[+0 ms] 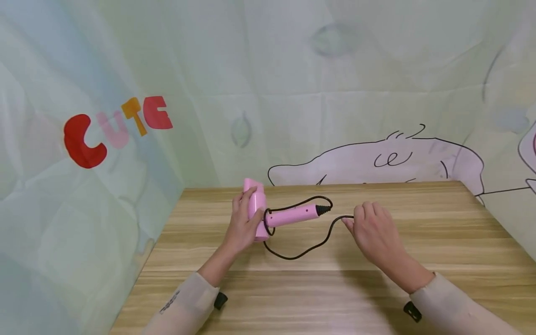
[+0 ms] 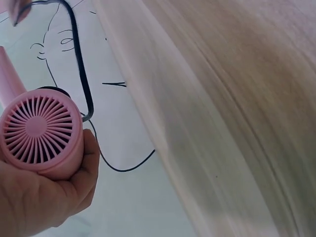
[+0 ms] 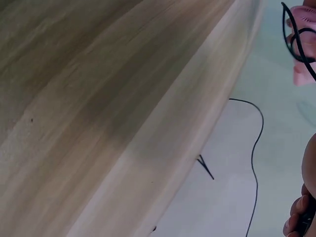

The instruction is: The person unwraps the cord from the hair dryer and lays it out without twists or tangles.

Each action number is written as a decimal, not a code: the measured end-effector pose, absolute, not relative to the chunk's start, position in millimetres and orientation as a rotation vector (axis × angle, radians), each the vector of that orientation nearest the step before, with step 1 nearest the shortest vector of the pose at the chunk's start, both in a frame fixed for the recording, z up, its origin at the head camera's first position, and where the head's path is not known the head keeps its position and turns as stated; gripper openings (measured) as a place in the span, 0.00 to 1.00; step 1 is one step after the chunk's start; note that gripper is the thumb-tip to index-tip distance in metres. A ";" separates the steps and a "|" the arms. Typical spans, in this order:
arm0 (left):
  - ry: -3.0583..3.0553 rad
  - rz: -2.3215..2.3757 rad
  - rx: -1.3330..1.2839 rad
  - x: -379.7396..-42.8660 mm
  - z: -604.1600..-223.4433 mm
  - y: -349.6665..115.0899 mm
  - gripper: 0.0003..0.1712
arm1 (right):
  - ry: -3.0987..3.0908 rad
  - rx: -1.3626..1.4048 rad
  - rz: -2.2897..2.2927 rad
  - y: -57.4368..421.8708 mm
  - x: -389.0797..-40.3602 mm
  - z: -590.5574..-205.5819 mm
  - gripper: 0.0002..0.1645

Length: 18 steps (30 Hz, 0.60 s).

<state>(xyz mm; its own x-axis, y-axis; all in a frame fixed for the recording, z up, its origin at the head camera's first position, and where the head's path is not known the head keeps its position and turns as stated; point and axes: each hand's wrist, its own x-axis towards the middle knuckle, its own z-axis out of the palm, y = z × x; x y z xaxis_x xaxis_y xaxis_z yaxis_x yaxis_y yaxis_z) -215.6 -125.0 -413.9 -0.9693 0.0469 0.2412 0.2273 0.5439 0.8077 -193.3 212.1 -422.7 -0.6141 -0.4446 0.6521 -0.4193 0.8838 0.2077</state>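
My left hand (image 1: 241,226) grips a pink hair dryer (image 1: 293,216) around its barrel, with the handle pointing right. In the left wrist view the dryer's round slotted vent (image 2: 35,126) faces the camera. A black cord (image 1: 291,258) leaves the handle's end, loops around the handle near the barrel, then runs across to the right. My right hand (image 1: 374,232) holds the far part of this cord in curled fingers. At the right wrist view's edge, a black piece (image 3: 307,217) shows within those fingers; it is mostly cut off.
Below both hands lies a wood-grain table (image 1: 284,298). Behind it hangs a pale printed cloth (image 1: 217,93) with a line drawing and coloured letters. Each sleeve has a small black device beside it, such as the one by the right cuff (image 1: 412,311).
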 end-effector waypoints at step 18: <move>-2.631 -1.329 -0.428 -199.6 -413.0 -127.2 0.35 | -2.362 0.535 -0.071 221.9 -233.2 -429.8 0.31</move>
